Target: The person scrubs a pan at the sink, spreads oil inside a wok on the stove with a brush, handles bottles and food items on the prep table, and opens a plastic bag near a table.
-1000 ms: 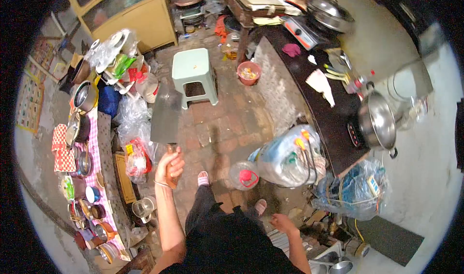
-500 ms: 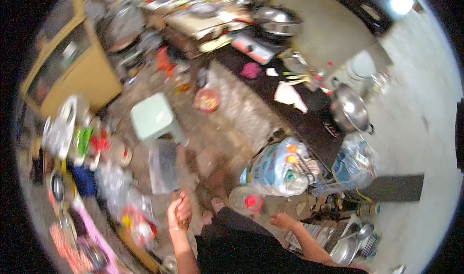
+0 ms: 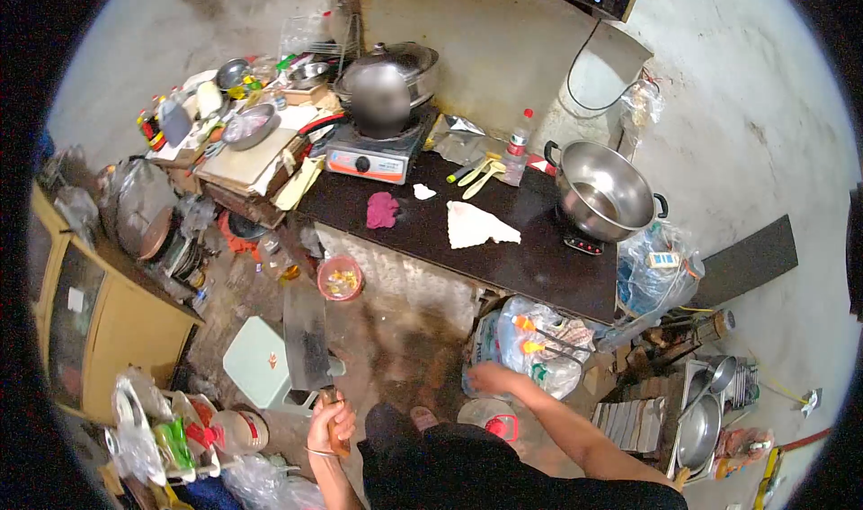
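My left hand [image 3: 329, 426] is wrapped round the wooden handle of a cleaver [image 3: 306, 339]. The broad dark blade points up and away from me, over the floor, and covers part of a pale green plastic stool [image 3: 254, 362] in this view. Farther right, my right hand [image 3: 493, 379] hangs beside a clear plastic bag [image 3: 546, 335] at the counter's front. Its fingers are blurred and partly turned away, so their closure is unclear. Below that hand stands a large clear jug with a red cap [image 3: 502, 427].
A dark counter [image 3: 548, 272] carries a gas stove [image 3: 373, 155], a steel pot [image 3: 604, 191], a white cloth [image 3: 479, 226] and a pink cloth [image 3: 382, 210]. A pink bucket [image 3: 341, 279] stands on the floor. Left are a wooden cabinet [image 3: 135, 339] and bagged goods; right, a steel pan [image 3: 698, 431].
The view has swung up toward the counter and stove. My left hand keeps hold of the cleaver. My right hand has moved forward and left, closer to the plastic bag.
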A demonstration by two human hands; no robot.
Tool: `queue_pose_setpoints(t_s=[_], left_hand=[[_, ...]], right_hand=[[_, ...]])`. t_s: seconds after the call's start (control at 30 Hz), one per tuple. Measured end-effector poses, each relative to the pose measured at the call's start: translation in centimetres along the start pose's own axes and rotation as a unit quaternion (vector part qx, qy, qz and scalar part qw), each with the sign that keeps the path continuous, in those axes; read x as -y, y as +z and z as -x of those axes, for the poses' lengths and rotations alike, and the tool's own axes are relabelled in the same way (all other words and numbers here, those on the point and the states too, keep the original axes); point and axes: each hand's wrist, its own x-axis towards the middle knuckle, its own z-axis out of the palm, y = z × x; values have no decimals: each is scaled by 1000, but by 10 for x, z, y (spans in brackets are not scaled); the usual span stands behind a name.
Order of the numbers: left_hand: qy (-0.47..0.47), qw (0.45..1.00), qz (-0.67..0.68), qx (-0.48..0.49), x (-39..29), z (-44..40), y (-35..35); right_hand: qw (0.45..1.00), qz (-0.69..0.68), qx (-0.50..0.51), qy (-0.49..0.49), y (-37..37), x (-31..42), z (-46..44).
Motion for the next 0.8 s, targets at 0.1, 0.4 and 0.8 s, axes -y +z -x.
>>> queue_pose_setpoints(t_s=[0.1,0.4,0.8], left_hand=[[-43,998,-38,3,-22,-46,14],[-158,964,-191,92,-80,-233,41],[-177,918,-314,164,-132,-374,115]], right_hand=[[995,-53,-79,16,-83,26,-21],[854,-435,-250,138,-218,-32,-125],[858,-144,-396,294,-318,-147,-254]])
